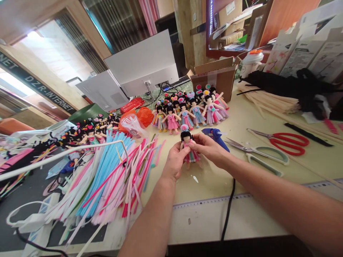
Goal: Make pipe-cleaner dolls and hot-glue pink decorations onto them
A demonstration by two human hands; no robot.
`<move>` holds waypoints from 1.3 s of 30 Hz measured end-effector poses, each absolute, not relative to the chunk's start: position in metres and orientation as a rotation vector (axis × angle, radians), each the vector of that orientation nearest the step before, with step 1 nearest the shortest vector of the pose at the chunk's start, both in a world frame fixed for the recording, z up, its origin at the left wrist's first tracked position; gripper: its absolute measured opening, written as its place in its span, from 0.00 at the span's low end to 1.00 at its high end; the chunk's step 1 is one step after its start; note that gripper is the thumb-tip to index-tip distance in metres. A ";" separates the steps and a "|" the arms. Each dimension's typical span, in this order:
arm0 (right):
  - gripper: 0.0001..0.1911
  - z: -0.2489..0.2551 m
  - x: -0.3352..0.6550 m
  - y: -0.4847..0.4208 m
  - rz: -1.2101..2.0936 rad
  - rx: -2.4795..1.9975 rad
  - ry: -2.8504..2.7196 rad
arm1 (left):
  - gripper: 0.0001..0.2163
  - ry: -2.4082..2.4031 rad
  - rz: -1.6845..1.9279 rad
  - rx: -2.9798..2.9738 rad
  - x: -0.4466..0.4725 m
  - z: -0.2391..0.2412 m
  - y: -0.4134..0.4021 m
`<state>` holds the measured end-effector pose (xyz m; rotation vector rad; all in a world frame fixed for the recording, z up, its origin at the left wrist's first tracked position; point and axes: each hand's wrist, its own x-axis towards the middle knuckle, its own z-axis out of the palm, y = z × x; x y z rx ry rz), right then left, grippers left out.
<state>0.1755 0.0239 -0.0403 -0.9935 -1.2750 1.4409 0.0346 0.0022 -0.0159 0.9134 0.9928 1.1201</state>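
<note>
A small pipe-cleaner doll (191, 155) is held upright just over the table, between both hands. It has black hair, a pink top, a striped pink, white and green skirt, and a round pink-and-blue piece on its head. My left hand (175, 160) grips it from the left, thumb on its front. From the right, my right hand (210, 148) pinches its upper body with thumb and fingers. Right behind that hand lies a blue glue gun (216, 137), its black cord (228, 210) running to the table's front edge.
Finished dolls (184, 113) stand in rows before a cardboard box (214, 76). Bundles of pipe cleaners (107, 175) cover the left side. Grey-handled scissors (257, 151) and red-handled scissors (286, 141) lie to the right. A ruler strip (203, 202) runs along the front.
</note>
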 end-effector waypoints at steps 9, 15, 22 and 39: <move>0.20 -0.032 0.176 0.022 1.440 -1.009 -1.233 | 0.20 0.977 1.124 0.821 0.035 -0.016 0.003; 0.21 -0.032 0.176 0.021 1.436 -1.024 -1.266 | 0.17 0.967 1.128 0.808 0.035 -0.013 0.002; 0.21 -0.036 0.175 0.022 1.439 -1.023 -1.250 | 0.15 0.980 1.100 0.854 0.036 -0.011 0.001; 0.22 -0.035 0.174 0.021 1.454 -0.962 -1.258 | 0.11 1.019 1.096 0.945 0.038 -0.010 -0.002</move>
